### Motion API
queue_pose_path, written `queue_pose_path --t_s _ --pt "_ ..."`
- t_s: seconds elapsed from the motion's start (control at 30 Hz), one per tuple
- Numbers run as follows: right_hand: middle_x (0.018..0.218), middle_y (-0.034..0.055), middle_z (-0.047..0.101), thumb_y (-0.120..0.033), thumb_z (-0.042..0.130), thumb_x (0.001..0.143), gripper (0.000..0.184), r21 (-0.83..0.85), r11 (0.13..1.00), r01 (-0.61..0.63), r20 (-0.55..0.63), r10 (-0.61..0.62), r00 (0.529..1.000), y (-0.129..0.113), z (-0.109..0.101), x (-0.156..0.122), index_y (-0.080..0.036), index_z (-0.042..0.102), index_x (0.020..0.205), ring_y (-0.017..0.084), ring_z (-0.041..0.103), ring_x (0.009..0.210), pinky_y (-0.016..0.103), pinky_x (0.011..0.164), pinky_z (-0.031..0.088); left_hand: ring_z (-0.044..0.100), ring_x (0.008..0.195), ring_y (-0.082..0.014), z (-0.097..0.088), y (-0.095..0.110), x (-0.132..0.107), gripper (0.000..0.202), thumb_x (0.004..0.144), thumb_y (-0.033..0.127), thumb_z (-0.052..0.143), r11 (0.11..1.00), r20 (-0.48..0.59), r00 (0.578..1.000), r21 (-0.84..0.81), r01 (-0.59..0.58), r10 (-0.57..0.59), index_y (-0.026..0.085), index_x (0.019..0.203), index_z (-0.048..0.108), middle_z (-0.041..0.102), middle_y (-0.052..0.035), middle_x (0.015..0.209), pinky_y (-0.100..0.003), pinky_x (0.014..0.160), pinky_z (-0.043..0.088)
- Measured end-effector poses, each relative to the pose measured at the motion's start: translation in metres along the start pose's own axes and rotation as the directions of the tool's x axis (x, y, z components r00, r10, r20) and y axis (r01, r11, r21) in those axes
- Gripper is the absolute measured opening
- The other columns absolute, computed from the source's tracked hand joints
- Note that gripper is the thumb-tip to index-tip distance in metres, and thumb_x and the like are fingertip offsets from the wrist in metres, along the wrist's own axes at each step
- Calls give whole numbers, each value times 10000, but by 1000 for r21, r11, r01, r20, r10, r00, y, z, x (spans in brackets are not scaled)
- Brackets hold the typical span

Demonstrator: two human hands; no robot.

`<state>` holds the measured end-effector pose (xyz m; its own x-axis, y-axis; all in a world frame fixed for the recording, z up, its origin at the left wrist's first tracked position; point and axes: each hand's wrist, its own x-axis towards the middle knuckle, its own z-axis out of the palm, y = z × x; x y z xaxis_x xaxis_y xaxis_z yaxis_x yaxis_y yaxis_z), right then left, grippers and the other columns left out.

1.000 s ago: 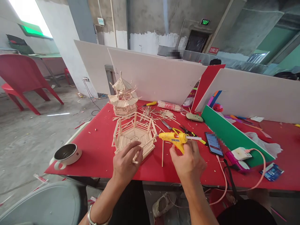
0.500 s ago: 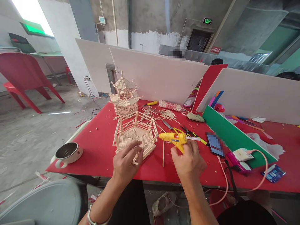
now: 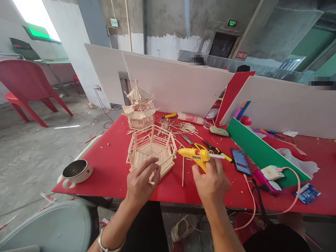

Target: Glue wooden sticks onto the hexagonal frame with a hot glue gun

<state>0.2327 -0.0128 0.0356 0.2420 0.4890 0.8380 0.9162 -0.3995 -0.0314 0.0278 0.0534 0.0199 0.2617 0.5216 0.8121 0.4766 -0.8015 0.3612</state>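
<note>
A many-sided frame of thin wooden sticks (image 3: 152, 147), with a slatted floor and low railings, sits on the red table. My left hand (image 3: 143, 180) is at its near side, fingers closed in a pinch; the pale end of a wooden stick (image 3: 151, 182) shows below them. My right hand (image 3: 211, 182) grips a yellow hot glue gun (image 3: 195, 154), a clear glue stick poking from its back. The gun's nozzle points left, close to the frame's right side; whether they touch I cannot tell. A finished-looking stick pagoda (image 3: 139, 108) stands behind the frame.
Loose sticks (image 3: 189, 128), scissors (image 3: 187, 140) and yellow-handled pliers (image 3: 216, 149) lie behind the glue gun. A phone (image 3: 240, 161), a green board (image 3: 262, 150) and a pink cable (image 3: 298, 182) are at right. A metal-lined mug (image 3: 77, 172) stands near the left edge.
</note>
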Motion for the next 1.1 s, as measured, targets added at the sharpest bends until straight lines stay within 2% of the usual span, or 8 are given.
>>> queue_pose_path --t_s 0.2,0.57,0.77,0.93,1.1 --pt "830 37 647 -285 582 834 169 22 1000 -5 -12 6 1000 -1 1 1 -170 661 930 124 555 636 269 497 321 715 772 -133 2 1 2 132 824 88 652 1000 -19 1000 -7 -6 6 205 885 645 746 -54 995 -216 679 568" --pt "859 56 647 -310 597 817 242 61 997 -55 -3 55 998 -2 -4 3 -165 665 999 153 609 692 248 515 386 705 718 -127 5 2 0 94 840 125 646 1000 -25 1000 13 5 -5 217 856 654 749 -50 1011 -228 671 571" --pt "865 58 657 -313 616 800 215 92 993 -79 17 78 997 -1 -7 0 -166 662 949 155 616 692 244 508 383 646 605 -86 8 0 0 116 827 106 658 999 -27 999 -18 45 -45 213 873 662 739 -46 1035 -214 611 530" --pt "841 47 664 -300 635 786 176 212 975 -68 24 64 998 -5 -14 -3 -170 646 904 150 616 676 245 526 399 572 531 -55 10 -2 0 67 840 134 650 994 -19 995 -54 97 -98 201 849 655 730 -58 1060 -200 508 452" --pt "856 43 667 -283 621 792 163 281 958 -53 41 43 998 -8 -22 -6 -177 633 914 129 588 622 240 504 386 511 483 -36 11 -5 2 67 866 185 616 994 -7 995 -40 101 -102 193 802 635 729 -71 1071 -194 482 420"
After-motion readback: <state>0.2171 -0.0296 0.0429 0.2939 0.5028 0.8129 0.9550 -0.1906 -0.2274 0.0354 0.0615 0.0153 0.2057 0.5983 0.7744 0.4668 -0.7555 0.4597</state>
